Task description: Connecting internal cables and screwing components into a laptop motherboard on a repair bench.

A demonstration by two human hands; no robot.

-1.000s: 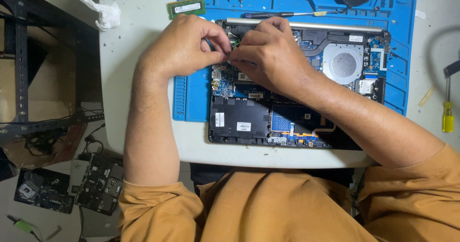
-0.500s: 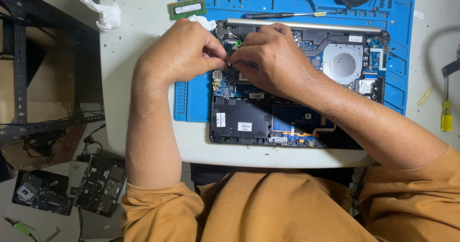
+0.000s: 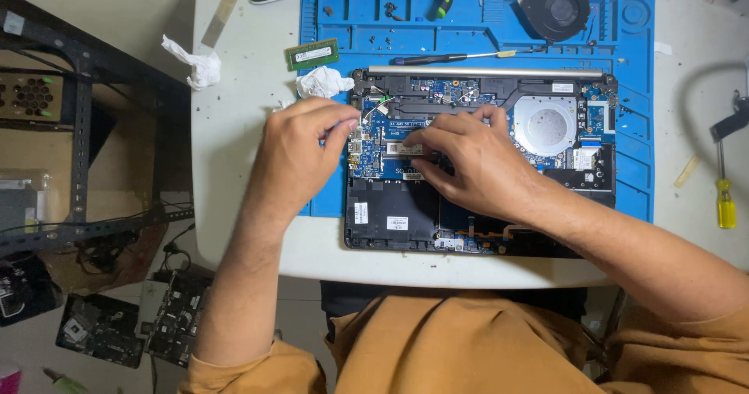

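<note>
Pinching with left hand (image 3: 300, 156) fingertips at the board's left edge, right hand (image 3: 468, 164) fingertips pressed on a white-labelled memory stick (image 3: 406, 149) inside the opened laptop (image 3: 476, 160), near the blue mat's (image 3: 484, 27) front edge; green white-labelled memory stick (image 3: 311, 54) beside the mat's left edge.

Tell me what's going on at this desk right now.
A person in an orange shirt is working on an opened laptop that lies on a blue repair mat. The left hand pinches at the left edge of the circuit board, while the right hand presses on its middle. A loose memory stick, a removed fan, a screwdriver and crumpled tissue lie nearby.
</note>
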